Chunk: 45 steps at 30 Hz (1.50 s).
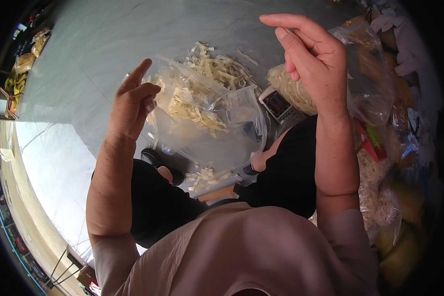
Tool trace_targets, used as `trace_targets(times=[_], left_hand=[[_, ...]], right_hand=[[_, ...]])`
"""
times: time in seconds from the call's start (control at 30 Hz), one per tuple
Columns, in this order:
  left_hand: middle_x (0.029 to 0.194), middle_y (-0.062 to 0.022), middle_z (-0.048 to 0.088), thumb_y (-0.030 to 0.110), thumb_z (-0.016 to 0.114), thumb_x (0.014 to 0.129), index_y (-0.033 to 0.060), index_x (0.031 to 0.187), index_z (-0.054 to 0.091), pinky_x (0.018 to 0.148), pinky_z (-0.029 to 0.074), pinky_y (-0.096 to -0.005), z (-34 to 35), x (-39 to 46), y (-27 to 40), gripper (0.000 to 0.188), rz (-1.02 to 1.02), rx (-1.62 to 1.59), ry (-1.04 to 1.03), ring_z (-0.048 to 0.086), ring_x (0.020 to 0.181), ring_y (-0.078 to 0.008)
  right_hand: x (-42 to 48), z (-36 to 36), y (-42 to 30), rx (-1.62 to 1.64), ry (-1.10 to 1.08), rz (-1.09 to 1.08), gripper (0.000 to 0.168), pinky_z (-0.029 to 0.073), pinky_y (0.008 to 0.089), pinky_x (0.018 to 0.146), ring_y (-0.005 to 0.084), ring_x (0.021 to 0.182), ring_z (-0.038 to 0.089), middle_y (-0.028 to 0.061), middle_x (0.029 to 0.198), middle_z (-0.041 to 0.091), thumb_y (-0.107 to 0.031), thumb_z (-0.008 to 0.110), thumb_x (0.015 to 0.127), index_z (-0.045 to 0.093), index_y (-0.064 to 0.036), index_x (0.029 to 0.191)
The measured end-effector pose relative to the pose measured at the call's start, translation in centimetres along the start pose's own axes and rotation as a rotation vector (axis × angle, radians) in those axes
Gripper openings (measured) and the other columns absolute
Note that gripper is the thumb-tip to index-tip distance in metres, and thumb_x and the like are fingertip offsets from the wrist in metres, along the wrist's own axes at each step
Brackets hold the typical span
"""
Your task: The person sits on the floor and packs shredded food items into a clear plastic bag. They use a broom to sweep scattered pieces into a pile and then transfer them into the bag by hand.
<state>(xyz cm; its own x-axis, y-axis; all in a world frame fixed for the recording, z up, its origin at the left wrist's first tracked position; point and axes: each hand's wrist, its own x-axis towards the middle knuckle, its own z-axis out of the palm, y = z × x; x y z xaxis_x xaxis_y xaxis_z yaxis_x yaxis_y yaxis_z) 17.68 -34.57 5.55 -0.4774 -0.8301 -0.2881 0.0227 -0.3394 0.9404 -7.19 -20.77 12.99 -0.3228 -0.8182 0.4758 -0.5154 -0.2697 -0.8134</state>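
My left hand [135, 98] is raised at the left rim of a clear plastic bag [240, 148], its index finger extended and the others curled. Whether it pinches the bag's film cannot be told. Inside the bag lie pale yellowish strips [188, 105]. More loose strips [218, 68] are heaped on the floor just beyond it. My right hand [314, 59] is held up at the upper right, index finger stretched out and thumb close beneath, with nothing visible in it. Below that hand are a filled clear bag of strips [288, 87] and a digital scale [277, 105] with a lit display.
A few strips [211, 177] lie between my feet. At the right stand more plastic bags of pale material [377, 196], with a red and green object [372, 140] among them. Bundles [24, 63] line the far left edge. Grey floor [85, 48] shows beyond the heap.
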Motion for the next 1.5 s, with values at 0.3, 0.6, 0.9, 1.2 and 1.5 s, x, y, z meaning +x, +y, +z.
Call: trace_targets(times=[0.3,0.6,0.9,1.2,1.5], left_hand=[[0.074,0.0014,0.053,-0.007,0.050,0.080,0.0003,0.140,0.044,0.054,0.034,-0.0181,-0.4,0.8,-0.2,0.061,0.004,0.005,0.035,0.041,0.056,-0.0045],[0.145,-0.0081,0.043,-0.008,0.046,0.080,0.0005,0.141,0.042,0.055,0.037,-0.0145,0.2,1.4,0.0,0.062,-0.049,0.059,0.024,0.040,0.056,-0.0014],[0.123,-0.0105,0.055,-0.009,0.047,0.079,0.0000,0.140,0.043,0.052,0.035,-0.0163,-0.2,1.3,-0.4,0.062,-0.005,0.042,0.030,0.041,0.058,-0.0026],[0.145,-0.0122,0.043,-0.010,0.047,0.077,-0.0002,0.139,0.045,0.051,0.036,-0.0141,-1.2,0.3,1.0,0.062,0.063,0.013,-0.031,0.040,0.056,-0.0005],[0.154,-0.0120,0.027,-0.009,0.042,0.083,-0.0056,0.148,0.016,0.049,0.033,-0.0128,-14.5,-5.2,7.9,0.070,0.465,-0.209,-0.014,0.033,0.062,-0.0020]], right_hand=[[-4.3,-8.0,5.4,0.028,0.453,0.095,0.018,0.034,0.0169,0.049,0.0015,0.053,0.043,-0.0047,0.061,0.049,-0.001,0.054,0.093,0.071,-0.003,0.100],[-1.3,-17.4,6.2,-0.311,0.454,0.160,0.019,0.040,0.0177,0.055,0.0024,0.061,0.050,-0.0035,0.071,0.059,-0.008,0.058,0.092,0.070,-0.009,0.106],[-0.7,-19.5,5.1,-0.529,0.384,0.049,0.022,0.042,0.0158,0.068,0.0023,0.075,0.056,-0.0028,0.090,0.065,-0.015,0.058,0.095,0.067,-0.009,0.114],[-8.0,-1.2,7.1,-0.469,-0.108,0.090,0.025,0.048,0.0265,0.066,0.0146,0.071,0.060,0.0056,0.082,0.066,-0.017,0.069,0.085,0.067,-0.005,0.108],[-0.9,2.9,7.3,0.274,-0.441,0.523,0.035,0.048,0.0225,0.065,0.0100,0.076,0.062,0.0040,0.089,0.066,-0.035,0.063,0.092,0.065,-0.005,0.109]])
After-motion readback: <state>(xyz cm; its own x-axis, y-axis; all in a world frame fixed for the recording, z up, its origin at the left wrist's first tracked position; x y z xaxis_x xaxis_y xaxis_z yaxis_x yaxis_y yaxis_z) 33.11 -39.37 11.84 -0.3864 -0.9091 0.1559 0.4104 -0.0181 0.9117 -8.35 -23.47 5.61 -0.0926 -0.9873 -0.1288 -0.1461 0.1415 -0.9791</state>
